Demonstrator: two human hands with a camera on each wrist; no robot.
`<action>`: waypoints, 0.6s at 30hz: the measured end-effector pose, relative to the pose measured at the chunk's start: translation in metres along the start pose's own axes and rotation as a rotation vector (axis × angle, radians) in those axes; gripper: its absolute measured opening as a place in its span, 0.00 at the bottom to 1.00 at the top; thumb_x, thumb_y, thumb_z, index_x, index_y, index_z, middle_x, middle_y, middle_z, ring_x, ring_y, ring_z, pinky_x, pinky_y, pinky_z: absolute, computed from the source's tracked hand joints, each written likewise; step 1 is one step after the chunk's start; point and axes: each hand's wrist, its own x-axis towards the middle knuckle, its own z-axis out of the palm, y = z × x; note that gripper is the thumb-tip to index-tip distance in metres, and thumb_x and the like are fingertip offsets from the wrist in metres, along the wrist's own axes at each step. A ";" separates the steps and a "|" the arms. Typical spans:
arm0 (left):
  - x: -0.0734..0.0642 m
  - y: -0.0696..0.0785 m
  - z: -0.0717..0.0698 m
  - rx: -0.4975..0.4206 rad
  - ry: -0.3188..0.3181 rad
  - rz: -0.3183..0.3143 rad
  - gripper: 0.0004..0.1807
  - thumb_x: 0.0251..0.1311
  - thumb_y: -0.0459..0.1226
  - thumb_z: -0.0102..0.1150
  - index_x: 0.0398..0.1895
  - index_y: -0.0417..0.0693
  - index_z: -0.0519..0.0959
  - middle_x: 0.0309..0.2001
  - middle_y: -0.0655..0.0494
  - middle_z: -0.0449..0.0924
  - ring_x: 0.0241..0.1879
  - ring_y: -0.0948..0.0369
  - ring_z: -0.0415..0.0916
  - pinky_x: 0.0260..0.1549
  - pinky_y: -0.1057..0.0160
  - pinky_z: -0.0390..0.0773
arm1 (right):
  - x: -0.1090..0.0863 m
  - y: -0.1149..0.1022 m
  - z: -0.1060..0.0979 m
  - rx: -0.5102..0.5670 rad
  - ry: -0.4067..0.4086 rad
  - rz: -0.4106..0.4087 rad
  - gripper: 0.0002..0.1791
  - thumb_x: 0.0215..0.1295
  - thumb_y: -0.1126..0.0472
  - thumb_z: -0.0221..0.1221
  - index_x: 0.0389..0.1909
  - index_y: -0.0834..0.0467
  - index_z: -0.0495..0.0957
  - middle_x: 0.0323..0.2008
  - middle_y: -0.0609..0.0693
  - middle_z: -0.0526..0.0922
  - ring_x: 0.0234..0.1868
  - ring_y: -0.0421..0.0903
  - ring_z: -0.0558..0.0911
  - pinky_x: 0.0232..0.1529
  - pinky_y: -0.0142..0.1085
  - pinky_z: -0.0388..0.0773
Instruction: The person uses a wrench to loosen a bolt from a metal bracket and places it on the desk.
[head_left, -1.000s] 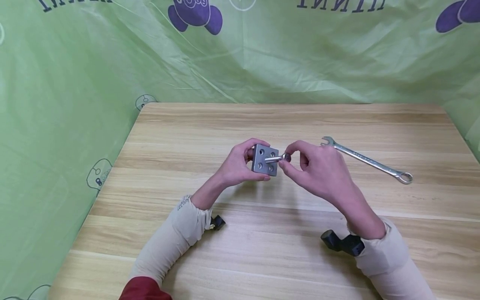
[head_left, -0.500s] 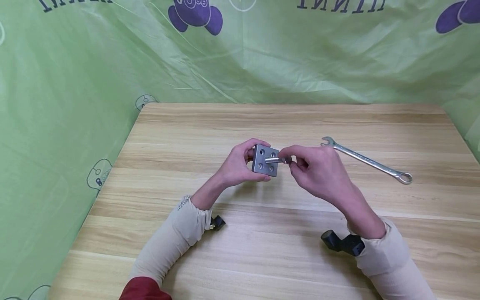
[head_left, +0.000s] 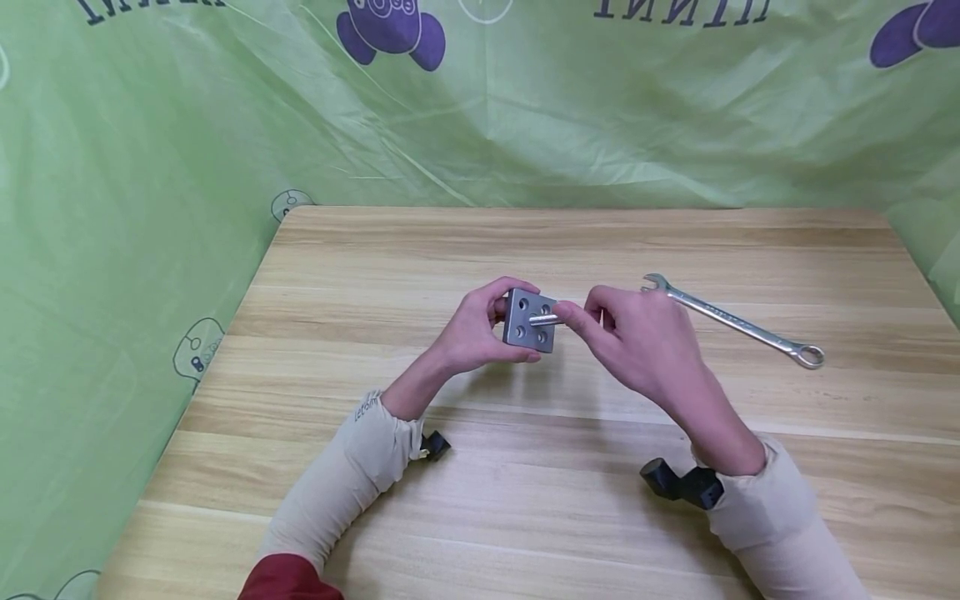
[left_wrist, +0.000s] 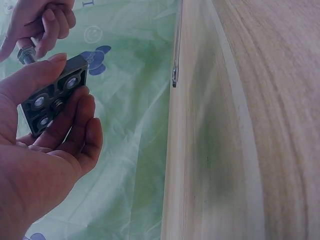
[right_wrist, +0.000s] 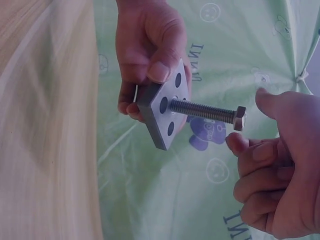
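My left hand point(head_left: 472, 329) grips a square grey metal plate point(head_left: 532, 342), its fingers and thumb on the plate's edges. Several holes pierce the plate. From its centre a hex bolt point(right_wrist: 202, 110) sticks out toward my right hand point(head_left: 648, 342), its threaded shank mostly exposed. The left wrist view shows the far side of the plate point(left_wrist: 55, 91), where the bolt's end appears in the middle. In the right wrist view, my right thumb point(right_wrist: 267, 104) and index fingertip lie around the hex head with a small gap; the other fingers are curled. The head view hides the bolt's head behind the thumb.
A combination wrench point(head_left: 738, 321) lies on the wooden table point(head_left: 525, 500), to the right of and beyond my right hand. Green printed sheeting point(head_left: 480, 125) hangs behind the table and on its left. Black wrist cameras point(head_left: 682, 483) stick out from both sleeves.
My right thumb has slid forward over the bolt's head while the index finger has drawn back, after both were at the head. The left hand and plate have stayed put.
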 end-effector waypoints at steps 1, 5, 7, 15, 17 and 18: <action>0.000 0.000 0.000 -0.001 -0.001 0.002 0.38 0.34 0.23 0.76 0.55 0.38 0.71 0.41 0.37 0.83 0.34 0.66 0.80 0.43 0.68 0.78 | 0.000 0.000 0.001 -0.010 -0.003 -0.001 0.25 0.66 0.40 0.54 0.16 0.52 0.75 0.09 0.44 0.65 0.14 0.42 0.63 0.20 0.33 0.57; 0.000 0.000 0.000 0.002 -0.002 0.003 0.38 0.34 0.23 0.76 0.55 0.38 0.71 0.41 0.37 0.83 0.34 0.66 0.80 0.43 0.68 0.78 | 0.000 0.000 0.004 -0.016 0.010 -0.028 0.26 0.68 0.43 0.54 0.12 0.52 0.71 0.08 0.43 0.61 0.14 0.41 0.60 0.19 0.33 0.55; 0.000 -0.001 0.000 0.003 -0.003 0.004 0.38 0.34 0.23 0.75 0.55 0.38 0.71 0.41 0.37 0.83 0.34 0.66 0.80 0.42 0.68 0.78 | 0.000 0.000 0.005 -0.008 0.023 -0.038 0.24 0.67 0.45 0.56 0.14 0.52 0.72 0.08 0.43 0.63 0.14 0.40 0.61 0.19 0.32 0.55; 0.001 -0.001 0.000 0.001 -0.003 0.006 0.38 0.34 0.23 0.75 0.55 0.37 0.71 0.42 0.36 0.83 0.34 0.67 0.80 0.41 0.68 0.78 | -0.001 0.002 0.002 0.020 0.035 -0.070 0.11 0.60 0.48 0.62 0.25 0.51 0.80 0.09 0.43 0.66 0.14 0.39 0.62 0.19 0.32 0.58; 0.001 -0.001 0.000 0.001 -0.006 0.008 0.38 0.34 0.23 0.75 0.55 0.37 0.71 0.43 0.36 0.83 0.35 0.67 0.80 0.42 0.68 0.78 | -0.001 0.001 0.001 0.027 0.033 -0.075 0.10 0.59 0.49 0.62 0.26 0.51 0.80 0.09 0.43 0.66 0.13 0.39 0.62 0.18 0.31 0.59; 0.000 -0.001 0.001 -0.001 -0.007 0.008 0.38 0.34 0.23 0.75 0.55 0.37 0.71 0.43 0.36 0.83 0.35 0.67 0.80 0.42 0.68 0.78 | -0.002 0.001 0.001 0.031 0.030 -0.074 0.09 0.58 0.50 0.62 0.27 0.51 0.80 0.09 0.43 0.65 0.13 0.38 0.62 0.18 0.31 0.59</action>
